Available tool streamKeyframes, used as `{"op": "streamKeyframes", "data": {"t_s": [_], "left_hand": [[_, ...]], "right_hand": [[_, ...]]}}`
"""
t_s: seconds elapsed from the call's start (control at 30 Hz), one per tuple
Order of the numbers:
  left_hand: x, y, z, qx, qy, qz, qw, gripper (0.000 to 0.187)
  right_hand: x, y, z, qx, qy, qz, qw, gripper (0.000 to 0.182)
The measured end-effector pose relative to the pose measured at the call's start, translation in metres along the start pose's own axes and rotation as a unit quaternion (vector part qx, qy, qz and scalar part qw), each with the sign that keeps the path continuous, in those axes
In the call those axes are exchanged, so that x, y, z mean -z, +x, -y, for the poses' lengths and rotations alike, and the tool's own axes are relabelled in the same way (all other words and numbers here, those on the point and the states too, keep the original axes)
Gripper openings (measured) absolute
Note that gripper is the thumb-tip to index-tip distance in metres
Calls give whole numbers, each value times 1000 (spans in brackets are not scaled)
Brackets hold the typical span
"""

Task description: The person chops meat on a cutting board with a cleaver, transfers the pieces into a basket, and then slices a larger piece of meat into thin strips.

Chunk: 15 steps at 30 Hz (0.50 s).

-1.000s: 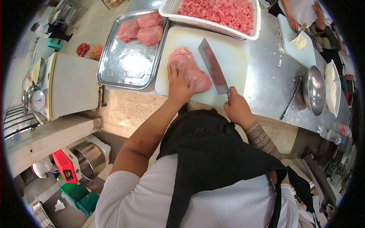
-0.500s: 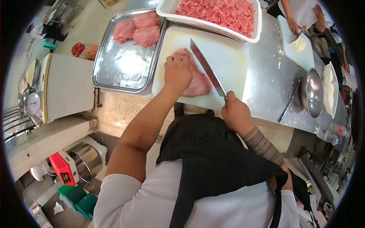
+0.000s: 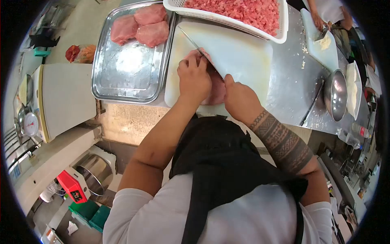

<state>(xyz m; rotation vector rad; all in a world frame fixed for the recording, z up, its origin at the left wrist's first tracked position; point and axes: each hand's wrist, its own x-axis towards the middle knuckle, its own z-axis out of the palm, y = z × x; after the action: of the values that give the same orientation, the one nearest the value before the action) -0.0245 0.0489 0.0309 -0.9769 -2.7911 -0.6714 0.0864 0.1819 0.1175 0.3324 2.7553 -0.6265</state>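
While the left hand [image 3: 194, 81] curls over the meat [image 3: 217, 89] at upper centre, seemingly steadying it on the cutting board [image 3: 243, 57] (whether it grips, I cannot tell), the right hand [image 3: 243, 99] is clamped round the knife [image 3: 200, 51]. Upper left, a metal tray [image 3: 130, 87] holds three meat pieces [image 3: 152, 33]; at top, a white basket [image 3: 283, 20] holds chopped meat [image 3: 243, 14].

Commercial kitchen: steel table [image 3: 286, 81], dial scale [image 3: 31, 124].
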Motion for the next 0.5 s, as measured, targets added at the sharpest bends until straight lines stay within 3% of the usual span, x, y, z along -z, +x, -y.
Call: {"op": "streamKeyframes", "data": {"t_s": [0.17, 0.27, 0.4, 0.5], "left_hand": [[-3, 1, 3, 1, -13, -20, 1000, 40], [0, 0, 1, 6, -17, -10, 1000, 38], [3, -2, -2, 17, -20, 2, 1000, 36], [2, -4, -1, 3, -35, -31, 999, 33]], "right_hand": [[-15, 28, 1, 7, 27, -15, 999, 25], [10, -17, 4, 21, 45, -22, 999, 26], [26, -103, -15, -115, -15, 120, 986, 26], [18, -105, -22, -104, 2, 111, 988, 24]]}}
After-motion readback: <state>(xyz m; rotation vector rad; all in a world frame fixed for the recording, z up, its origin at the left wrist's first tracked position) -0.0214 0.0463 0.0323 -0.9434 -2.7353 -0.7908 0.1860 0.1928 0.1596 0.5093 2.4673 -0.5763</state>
